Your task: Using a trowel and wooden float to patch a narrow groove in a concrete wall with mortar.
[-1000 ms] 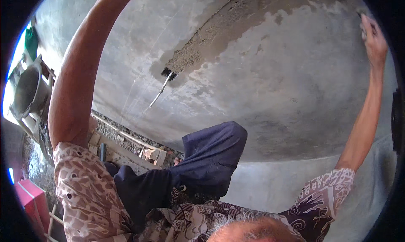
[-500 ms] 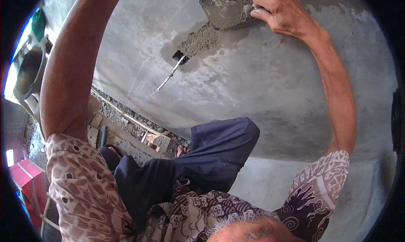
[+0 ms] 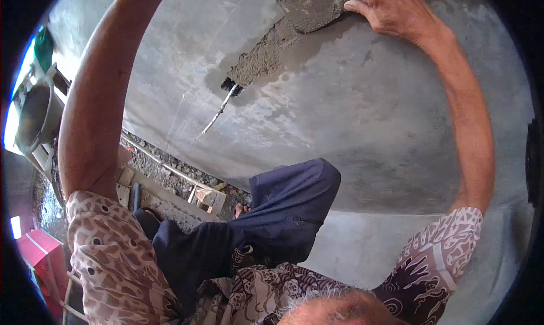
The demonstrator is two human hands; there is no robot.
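Observation:
My right hand [image 3: 391,8] is closed round the handle end of a trowel [image 3: 309,9], near the top edge. The trowel's mortar-smeared blade lies against or very close to the grey wall [image 3: 362,121]; I cannot tell if it touches. A strip of wet, rough mortar [image 3: 258,59] runs down and left from the blade. It ends at a dark hole [image 3: 231,87], from which a thin whitish pipe or rod [image 3: 218,116] sticks out. My left forearm [image 3: 99,93] reaches up out of the picture, so the left hand is hidden beyond the top edge.
Below the wall lie rubble, boards and a small wooden piece [image 3: 208,200] beside my foot. A dark round bucket-like container [image 3: 38,112] stands at far left, with a green thing [image 3: 43,48] above it. A pink box [image 3: 42,251] sits at lower left.
The trowel and my right hand have slid up and right along the mortar strip, baring more of it. The view has shifted slightly, so the hole appears lower and further left.

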